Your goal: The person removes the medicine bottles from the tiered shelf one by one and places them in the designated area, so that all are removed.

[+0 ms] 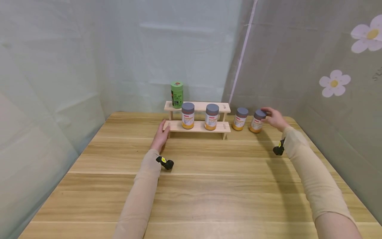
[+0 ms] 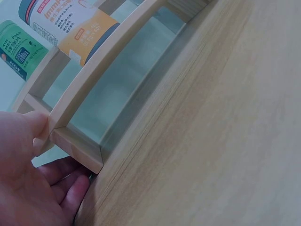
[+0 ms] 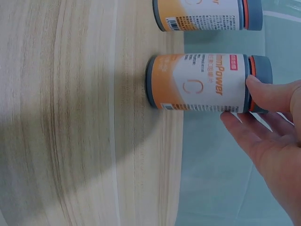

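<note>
At the back of the table, my left hand [image 1: 160, 136] grips the left end of a two-tier wooden rack [image 1: 221, 126]. In the left wrist view its thumb lies at the lower shelf's end, and the fingers curl by the leg [image 2: 77, 147]. My right hand [image 1: 276, 120] holds the rightmost supplement bottle [image 1: 256, 122] near its grey lid. The right wrist view shows thumb and fingers on either side of that bottle [image 3: 202, 84], which stands upright on the table. Another matching bottle [image 1: 240, 119] stands just left of it.
Two more grey-lidded bottles, one left [image 1: 188, 116] and one right [image 1: 211, 118], stand on the lower shelf. A green bottle [image 1: 177, 94] is on the upper shelf's left end. Pale curtains [image 1: 185, 49] hang behind the wooden table [image 1: 209, 186] and along its sides.
</note>
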The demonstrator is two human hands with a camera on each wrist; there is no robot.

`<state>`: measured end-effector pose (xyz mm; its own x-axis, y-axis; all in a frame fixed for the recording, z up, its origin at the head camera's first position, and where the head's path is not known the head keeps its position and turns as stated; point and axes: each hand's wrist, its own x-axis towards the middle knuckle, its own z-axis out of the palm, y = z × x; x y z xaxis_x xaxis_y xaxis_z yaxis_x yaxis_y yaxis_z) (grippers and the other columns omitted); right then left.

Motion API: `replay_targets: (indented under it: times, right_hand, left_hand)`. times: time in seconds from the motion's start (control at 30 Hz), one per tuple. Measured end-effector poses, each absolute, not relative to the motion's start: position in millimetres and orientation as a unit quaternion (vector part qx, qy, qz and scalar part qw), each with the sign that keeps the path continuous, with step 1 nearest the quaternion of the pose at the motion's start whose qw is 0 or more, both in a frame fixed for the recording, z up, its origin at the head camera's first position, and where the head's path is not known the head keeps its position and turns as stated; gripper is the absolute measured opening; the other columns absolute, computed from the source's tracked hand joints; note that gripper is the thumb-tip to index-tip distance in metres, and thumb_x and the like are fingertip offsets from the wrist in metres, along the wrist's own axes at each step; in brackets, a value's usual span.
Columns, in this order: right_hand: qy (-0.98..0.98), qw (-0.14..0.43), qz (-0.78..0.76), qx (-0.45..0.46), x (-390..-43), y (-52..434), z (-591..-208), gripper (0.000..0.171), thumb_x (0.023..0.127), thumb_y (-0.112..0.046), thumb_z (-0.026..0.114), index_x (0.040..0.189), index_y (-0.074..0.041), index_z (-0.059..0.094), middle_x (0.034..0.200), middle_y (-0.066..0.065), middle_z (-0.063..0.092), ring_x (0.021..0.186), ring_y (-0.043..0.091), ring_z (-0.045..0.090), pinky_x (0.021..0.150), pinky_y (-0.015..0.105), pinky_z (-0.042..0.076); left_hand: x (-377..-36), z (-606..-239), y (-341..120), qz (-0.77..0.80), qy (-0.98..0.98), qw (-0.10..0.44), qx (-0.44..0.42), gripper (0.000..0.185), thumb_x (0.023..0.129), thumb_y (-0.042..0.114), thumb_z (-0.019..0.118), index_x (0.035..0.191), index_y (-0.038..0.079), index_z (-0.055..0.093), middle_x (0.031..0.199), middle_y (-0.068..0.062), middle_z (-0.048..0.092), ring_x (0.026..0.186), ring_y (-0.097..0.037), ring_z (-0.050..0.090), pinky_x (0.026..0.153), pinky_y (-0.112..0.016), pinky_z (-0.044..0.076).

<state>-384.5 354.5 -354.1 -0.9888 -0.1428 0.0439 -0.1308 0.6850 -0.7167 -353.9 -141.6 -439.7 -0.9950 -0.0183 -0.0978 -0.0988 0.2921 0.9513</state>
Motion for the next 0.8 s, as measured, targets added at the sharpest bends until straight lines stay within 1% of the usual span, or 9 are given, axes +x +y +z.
replay_targets:
  times: [0.17, 0.33, 0.5, 0.7, 0.8]
  right_hand:
    - [0.918, 0.012, -0.39, -0.072, -383.8, 353.8, -354.4, 0.062, 0.093, 0.001, 0.057, 0.147, 0.008, 0.027, 0.15, 0.035, 0.029, 0.138, 0.052, 0.031, 0.11, 0.06, 0.035]
    - [0.914, 0.012, -0.402, -0.057, -383.7, 352.2, -358.1, 0.064, 0.095, -0.007, 0.059, 0.148, 0.005, 0.027, 0.15, 0.034, 0.03, 0.139, 0.05, 0.031, 0.11, 0.059, 0.035]
    - [0.912, 0.006, -0.408, -0.052, -383.7, 349.3, -361.0, 0.063, 0.097, -0.014, 0.058, 0.148, 0.005, 0.026, 0.149, 0.034, 0.031, 0.139, 0.049, 0.032, 0.109, 0.059, 0.037]
    - [0.914, 0.012, -0.403, -0.052, -384.7, 348.9, -359.8, 0.064, 0.098, -0.015, 0.057, 0.148, 0.006, 0.025, 0.15, 0.034, 0.029, 0.14, 0.049, 0.029, 0.111, 0.058, 0.035]
    - [0.915, 0.017, -0.4, -0.049, -385.7, 348.3, -357.0, 0.067, 0.098, -0.019, 0.058, 0.149, 0.005, 0.023, 0.151, 0.034, 0.029, 0.141, 0.049, 0.028, 0.111, 0.059, 0.033]
  left_hand:
    - [-353.5, -439.9, -141.8, 0.592, 0.804, 0.035, -0.038, 0.059, 0.104, 0.043, 0.033, 0.157, 0.028, 0.009, 0.165, -0.007, 0.009, 0.15, -0.034, 0.016, 0.122, -0.054, 0.014]
    - [-353.1, -440.3, -142.1, 0.589, 0.807, 0.033, -0.035, 0.06, 0.104, 0.043, 0.032, 0.157, 0.027, 0.009, 0.165, -0.007, 0.009, 0.15, -0.034, 0.015, 0.122, -0.054, 0.014]
    - [-352.9, -440.5, -142.6, 0.585, 0.81, 0.03, -0.028, 0.06, 0.105, 0.042, 0.032, 0.157, 0.025, 0.009, 0.165, -0.008, 0.007, 0.151, -0.034, 0.012, 0.122, -0.054, 0.012]
    - [-354.2, -440.3, -142.3, 0.591, 0.805, 0.038, -0.031, 0.06, 0.104, 0.043, 0.032, 0.157, 0.026, 0.009, 0.165, -0.007, 0.008, 0.151, -0.034, 0.012, 0.122, -0.055, 0.012]
    - [-354.0, -439.1, -142.3, 0.59, 0.806, 0.036, -0.031, 0.06, 0.105, 0.042, 0.032, 0.157, 0.026, 0.008, 0.165, -0.007, 0.007, 0.151, -0.034, 0.013, 0.122, -0.055, 0.012]
